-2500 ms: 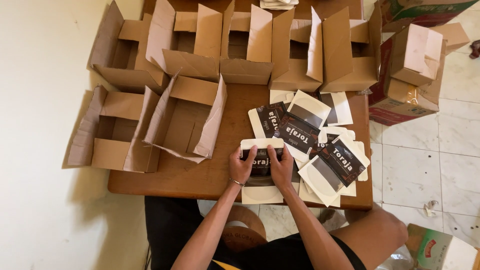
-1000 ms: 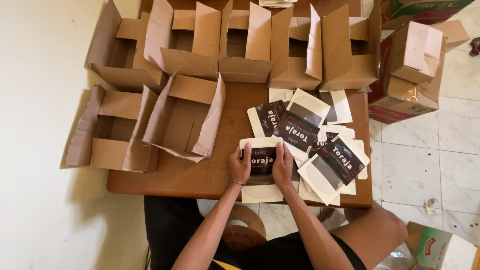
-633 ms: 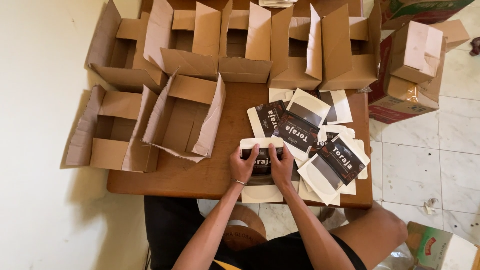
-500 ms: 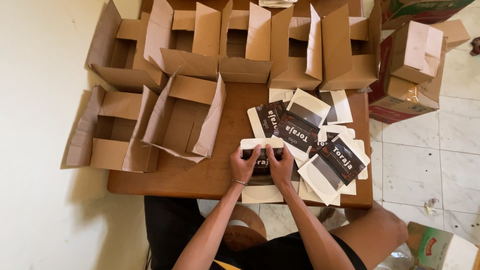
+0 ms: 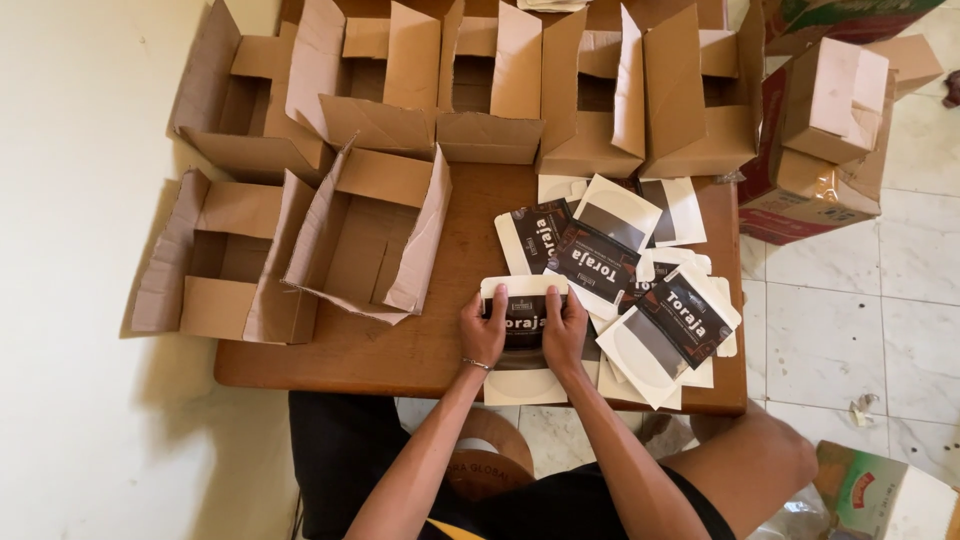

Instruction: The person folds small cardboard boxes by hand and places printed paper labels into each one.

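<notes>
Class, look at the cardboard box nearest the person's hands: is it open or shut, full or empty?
Open and empty. The cardboard box has its flaps standing up, and only bare cardboard shows inside. It sits just left of the hands.

Bright, even daylight; soft shadow left of table (image 5: 330, 360) on floor (image 5: 90, 400); sharp focus; slight wide-angle bending at edges.
</notes>
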